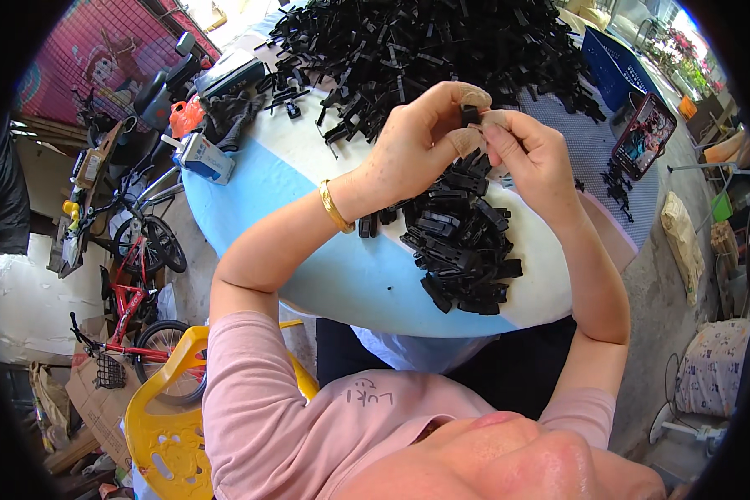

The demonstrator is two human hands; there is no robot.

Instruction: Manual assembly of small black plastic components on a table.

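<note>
My left hand (421, 142), with tan covers on its thumb and fingertip and a gold bangle at the wrist, pinches a small black plastic part (470, 115). Right against it is my right hand (537, 158), thumb and finger pressed together at the part's edge; what lies between them is too small to make out. Below both hands is a smaller pile of black plastic pieces (462, 242) on the light blue and white table (342, 283). A large heap of loose black parts (442, 50) covers the table's far side.
A phone (646, 135) leans upright at the right, near a blue plastic basket (612, 67). A blue-white carton (204, 158), dark gloves (233, 117) and an orange-red bag (186, 117) are at the left. A yellow chair (171, 417) and red bicycle (129, 308) stand left.
</note>
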